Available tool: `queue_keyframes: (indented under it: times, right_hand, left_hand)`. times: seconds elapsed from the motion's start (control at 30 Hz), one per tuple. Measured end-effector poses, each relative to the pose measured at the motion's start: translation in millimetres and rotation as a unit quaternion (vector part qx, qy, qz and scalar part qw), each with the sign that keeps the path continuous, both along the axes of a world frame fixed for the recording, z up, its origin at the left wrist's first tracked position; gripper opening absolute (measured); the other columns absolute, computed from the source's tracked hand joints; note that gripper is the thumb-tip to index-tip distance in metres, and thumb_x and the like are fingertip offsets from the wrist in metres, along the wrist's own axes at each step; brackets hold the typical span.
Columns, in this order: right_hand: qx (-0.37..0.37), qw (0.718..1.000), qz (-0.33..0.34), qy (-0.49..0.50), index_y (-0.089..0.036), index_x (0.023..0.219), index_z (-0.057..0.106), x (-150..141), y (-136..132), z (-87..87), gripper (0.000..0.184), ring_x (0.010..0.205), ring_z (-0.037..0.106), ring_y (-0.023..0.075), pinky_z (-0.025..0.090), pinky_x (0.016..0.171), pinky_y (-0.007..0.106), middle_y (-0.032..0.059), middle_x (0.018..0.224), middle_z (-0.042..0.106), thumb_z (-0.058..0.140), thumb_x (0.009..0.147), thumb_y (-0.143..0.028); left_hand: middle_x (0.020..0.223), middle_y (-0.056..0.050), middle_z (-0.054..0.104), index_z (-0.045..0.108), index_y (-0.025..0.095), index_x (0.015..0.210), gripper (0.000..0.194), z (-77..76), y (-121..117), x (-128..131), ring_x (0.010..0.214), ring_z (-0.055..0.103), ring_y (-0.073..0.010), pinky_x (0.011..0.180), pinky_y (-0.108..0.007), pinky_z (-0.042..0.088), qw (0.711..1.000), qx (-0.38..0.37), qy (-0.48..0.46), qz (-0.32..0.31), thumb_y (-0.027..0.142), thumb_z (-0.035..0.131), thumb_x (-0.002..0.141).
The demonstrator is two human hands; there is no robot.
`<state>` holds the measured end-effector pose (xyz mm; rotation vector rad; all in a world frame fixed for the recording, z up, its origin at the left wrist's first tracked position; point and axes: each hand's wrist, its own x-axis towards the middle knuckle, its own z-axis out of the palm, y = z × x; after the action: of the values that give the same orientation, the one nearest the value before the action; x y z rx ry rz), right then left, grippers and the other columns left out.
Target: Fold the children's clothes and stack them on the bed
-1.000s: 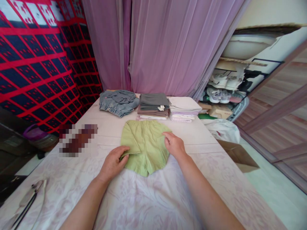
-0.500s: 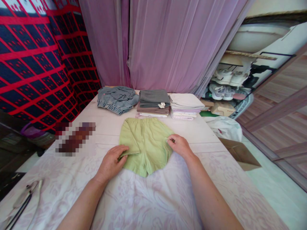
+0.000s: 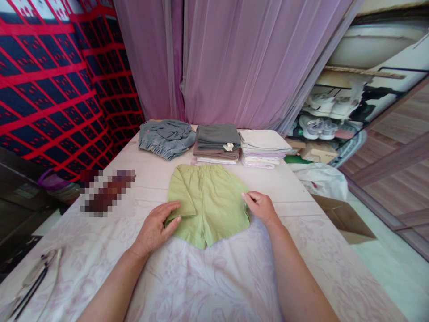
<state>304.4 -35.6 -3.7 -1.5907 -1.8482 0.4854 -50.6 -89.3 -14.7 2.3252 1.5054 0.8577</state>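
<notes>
Light green shorts (image 3: 214, 205) lie on the patterned bed cover in front of me, waistband away from me. Their left side is folded inward over the front. My left hand (image 3: 156, 228) rests at the folded left leg, fingers stretched over the cloth and thumb apart. At the outer edge of the right leg, my right hand (image 3: 261, 206) pinches the fabric between thumb and fingers. That leg is spread out to the side.
Behind the shorts are crumpled jeans (image 3: 166, 139), a dark folded stack (image 3: 217, 141) and a pale folded stack (image 3: 263, 147). Cables (image 3: 33, 281) lie at the near left. An open cardboard box (image 3: 345, 219) stands beside the bed's right edge.
My right hand has moved slightly right, drawing the edge of the right leg outward and flattening it. My left hand stays at the folded side. The view has shifted a little.
</notes>
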Motion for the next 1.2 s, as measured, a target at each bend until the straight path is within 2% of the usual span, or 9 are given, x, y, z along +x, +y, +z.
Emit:
queue_keyframes:
  times: [0.13,0.23,0.33,0.47,0.6,0.83,0.97,1.1,1.2]
  right_hand:
    - [-0.024,0.999,0.008,0.046,-0.019,0.074,0.062,4,-8,3.2,0.013,0.054,0.047,0.0113,0.037,0.053,0.023,-0.001,0.07,0.058,0.052,0.068,-0.025]
    - [-0.019,0.998,0.05,0.032,-0.02,0.086,0.064,-4,-15,11.5,0.032,0.054,0.046,0.0097,0.039,0.054,0.023,-0.0001,0.083,0.061,0.046,0.06,-0.013]
    - [0.003,0.996,0.084,0.024,-0.021,0.093,0.064,-24,-18,17.0,0.041,0.061,0.05,0.0105,0.04,0.057,0.022,0.0017,0.093,0.061,0.043,0.06,-0.008]
    - [0.02,0.995,0.086,0.034,-0.023,0.108,0.062,-50,-19,14.4,0.052,0.07,0.053,0.012,0.044,0.062,0.024,0.004,0.107,0.059,0.044,0.062,-0.006]
    - [0.002,0.997,0.073,0.037,-0.025,0.122,0.055,-63,-20,8.2,0.061,0.065,0.052,0.0099,0.048,0.064,0.025,0.0049,0.116,0.055,0.049,0.064,-0.008]
    - [-0.04,0.995,0.068,0.057,-0.024,0.125,0.052,-77,-26,2.3,0.059,0.06,0.056,0.0072,0.05,0.064,0.026,0.0076,0.123,0.053,0.051,0.068,-0.009]
    - [-0.036,0.989,0.087,0.114,-0.023,0.124,0.052,-83,-26,-3.8,0.048,0.066,0.061,0.0103,0.053,0.065,0.029,0.011,0.129,0.052,0.056,0.076,-0.024]
    - [-0.127,0.957,0.075,0.251,-0.023,0.116,0.057,-73,-20,-8.0,0.038,0.068,0.064,0.0134,0.053,0.052,0.026,0.0086,0.112,0.063,0.048,0.084,-0.042]
    - [-0.175,0.922,0.03,0.343,-0.02,0.106,0.059,-54,-15,-5.7,0.04,0.062,0.063,0.0132,0.049,0.045,0.023,0.0061,0.094,0.067,0.051,0.08,-0.049]
  left_hand:
    - [0.118,-0.008,0.066,0.062,0.021,0.115,0.039,0.4,0,0,0.109,0.061,-0.0242,0.097,-0.04,0.048,1.0,-0.001,0.004,-0.002,0.044,0.049,0.087]
    - [0.118,-0.008,0.066,0.062,0.021,0.115,0.038,0.3,1,0,0.109,0.061,-0.0241,0.096,-0.04,0.048,1.0,-0.003,0.007,-0.002,0.044,0.049,0.087]
    - [0.118,-0.008,0.066,0.062,0.021,0.115,0.038,0.2,1,0,0.109,0.061,-0.0241,0.096,-0.04,0.048,1.0,-0.002,0.009,-0.005,0.043,0.05,0.086]
    - [0.118,-0.008,0.066,0.063,0.021,0.115,0.038,0.5,1,0,0.11,0.061,-0.0242,0.097,-0.04,0.048,1.0,0.0,0.009,-0.009,0.042,0.05,0.086]
    - [0.119,-0.007,0.066,0.063,0.023,0.115,0.037,0.7,1,0,0.11,0.061,-0.0243,0.097,-0.041,0.048,1.0,-0.002,0.007,-0.011,0.042,0.05,0.086]
    - [0.119,-0.007,0.066,0.063,0.022,0.114,0.036,1.7,0,1,0.11,0.061,-0.0244,0.097,-0.042,0.048,1.0,-0.002,0.01,-0.012,0.041,0.05,0.086]
    - [0.119,-0.007,0.066,0.064,0.022,0.114,0.037,3.8,0,2,0.11,0.061,-0.0244,0.097,-0.041,0.048,1.0,-0.009,0.005,-0.009,0.042,0.05,0.086]
    - [0.118,-0.008,0.066,0.064,0.022,0.113,0.038,4.7,0,2,0.11,0.061,-0.0245,0.098,-0.042,0.047,1.0,-0.015,-0.003,-0.008,0.044,0.049,0.086]
    - [0.118,-0.008,0.066,0.063,0.021,0.113,0.038,6.1,-2,1,0.11,0.06,-0.0237,0.097,-0.04,0.048,0.999,-0.021,-0.031,0.007,0.044,0.047,0.087]
